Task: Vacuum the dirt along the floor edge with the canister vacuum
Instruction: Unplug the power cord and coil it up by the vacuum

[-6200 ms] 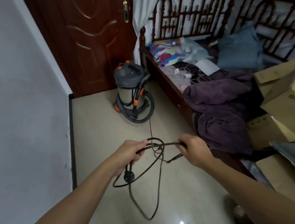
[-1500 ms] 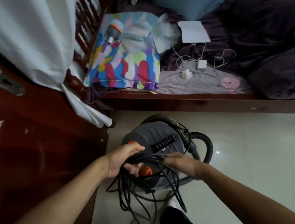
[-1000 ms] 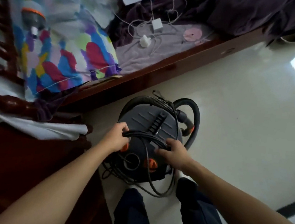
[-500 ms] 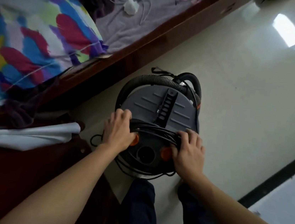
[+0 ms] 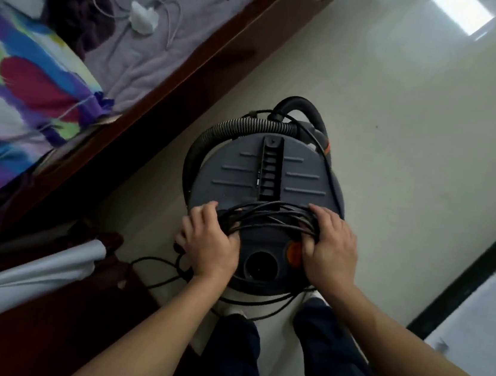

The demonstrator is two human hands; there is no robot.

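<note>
In the middle of the cream glossy tiled floor (image 5: 409, 139), just beside the dark red-brown wooden bed frame (image 5: 225, 57), stands the round grey canister vacuum (image 5: 261, 173), seen from straight above. A black slotted carry handle (image 5: 271, 168) runs across its lid; a tiny strip of markings beside it is too small to read. A black ribbed hose (image 5: 241, 126) curls round the far and left rim.

A bundle of thin black power cord (image 5: 271, 217) lies across the near part of the lid. The left hand (image 5: 210, 244) has its fingers curled round the bundle's left end, and the right hand (image 5: 328, 249) has its fingers bent over the right end, both pressing it onto the lid. Loose loops hang to the floor on the near left.

Between the hands sit 1 round black port (image 5: 260, 266) and 1 orange knob (image 5: 293, 254). On the bed lie a multicoloured pillow (image 5: 20, 97) and 2 white chargers (image 5: 142, 17). At the right, a black skirting strip (image 5: 467, 277) edges the floor.
</note>
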